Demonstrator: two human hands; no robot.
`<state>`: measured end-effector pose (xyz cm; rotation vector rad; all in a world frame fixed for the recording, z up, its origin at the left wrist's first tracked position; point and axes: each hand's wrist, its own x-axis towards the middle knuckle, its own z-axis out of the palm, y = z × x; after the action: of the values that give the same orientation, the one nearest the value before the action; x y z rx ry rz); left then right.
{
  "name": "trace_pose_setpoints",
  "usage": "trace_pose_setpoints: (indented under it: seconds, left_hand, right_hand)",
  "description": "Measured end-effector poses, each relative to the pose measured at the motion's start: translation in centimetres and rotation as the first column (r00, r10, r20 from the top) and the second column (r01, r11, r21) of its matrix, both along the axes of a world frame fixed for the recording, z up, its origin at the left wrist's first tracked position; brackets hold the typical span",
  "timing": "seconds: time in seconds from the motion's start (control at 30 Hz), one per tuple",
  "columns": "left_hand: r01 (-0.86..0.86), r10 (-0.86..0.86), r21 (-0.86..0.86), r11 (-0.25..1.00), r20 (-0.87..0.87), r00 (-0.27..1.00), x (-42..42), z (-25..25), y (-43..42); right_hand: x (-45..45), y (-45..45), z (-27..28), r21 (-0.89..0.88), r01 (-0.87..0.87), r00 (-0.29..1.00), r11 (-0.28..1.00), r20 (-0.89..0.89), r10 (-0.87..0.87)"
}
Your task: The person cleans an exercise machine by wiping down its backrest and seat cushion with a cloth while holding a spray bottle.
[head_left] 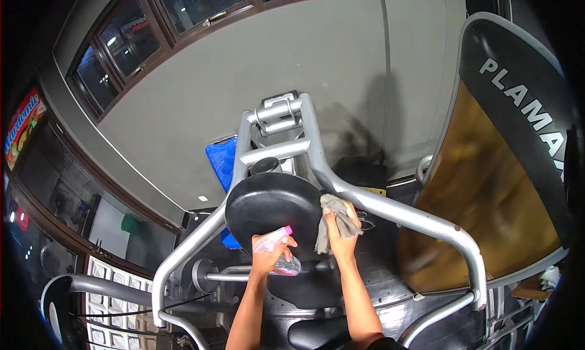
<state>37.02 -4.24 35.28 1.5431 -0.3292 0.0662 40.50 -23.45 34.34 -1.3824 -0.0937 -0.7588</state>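
Note:
My left hand (pixel 268 254) is wrapped round a clear spray bottle (pixel 287 266) with a pink nozzle, in front of the lower part of a round black pad (pixel 271 204). A grey cloth (pixel 332 228) is held in my right hand (pixel 344 237), at the right edge of that pad. Part of the cloth hangs down below the fingers. The pad is mounted on a silver tubular machine frame (pixel 277 151).
Silver bars (pixel 414 218) curve out on both sides. A blue panel (pixel 222 161) stands behind the frame. At right is a large machine cover (pixel 481 185) with lettering. Below my hands are a lower black pad (pixel 304 289) and a seat (pixel 317 334).

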Motion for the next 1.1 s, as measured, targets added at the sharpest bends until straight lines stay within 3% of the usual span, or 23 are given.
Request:
trace_pose_setpoints:
  seconds: [0.13, 0.2, 0.33, 0.53, 0.63, 0.7, 0.83, 0.97, 1.1]
  left_hand:
    - [-0.036, 0.036, 0.059, 0.998, 0.002, 0.999, -0.1, 0.2, -0.2]
    - [-0.04, 0.039, 0.049, 0.998, 0.012, 0.999, 0.1, 0.0, -0.1]
    - [-0.032, 0.032, 0.036, 0.999, 0.019, 0.999, 0.0, 0.1, -0.3]
    - [-0.023, 0.023, 0.014, 1.0, 0.005, 1.0, 0.0, 0.2, -0.3]
    - [-0.017, 0.016, 0.018, 1.0, 0.04, 0.999, 0.2, -0.2, -0.2]
    - [-0.013, 0.012, 0.012, 1.0, 0.07, 0.997, 0.1, -0.4, -0.1]
    - [-0.01, 0.007, 0.019, 1.0, 0.121, 0.993, 0.3, -0.5, 0.0]
    - [0.018, -0.014, -0.023, 1.0, 0.143, 0.99, 0.2, -0.4, -0.3]
    - [0.058, -0.045, -0.105, 0.993, 0.116, 0.992, -0.2, -0.2, -0.1]
  right_hand:
    - [-3.2, -0.2, -4.7, -0.022, -0.006, 0.996, 1.0, -0.087, 0.004]
    - [-4.5, 0.2, -6.4, 0.246, -0.017, 0.954, 0.969, -0.286, 0.089]
    - [-3.8, -0.4, -5.4, 0.131, -0.014, 0.943, 0.991, -0.327, 0.057]
    - [-2.5, 0.5, 0.1, -0.034, 0.06, 0.995, 0.998, -0.082, -0.063]
    - [-3.8, 0.9, -1.9, -0.187, 0.144, 0.989, 0.972, 0.057, -0.135]
    - [-5.4, 1.1, -4.2, -0.281, 0.205, 0.978, 0.937, 0.092, -0.186]
    - [-7.0, 1.0, -5.7, -0.333, 0.163, 0.985, 0.929, -0.007, -0.175]
    - [-4.9, 1.9, -1.8, -0.397, 0.273, 0.962, 0.876, 0.123, -0.244]
    - [-4.5, 2.8, 1.9, -0.486, 0.283, 0.955, 0.827, 0.226, -0.194]
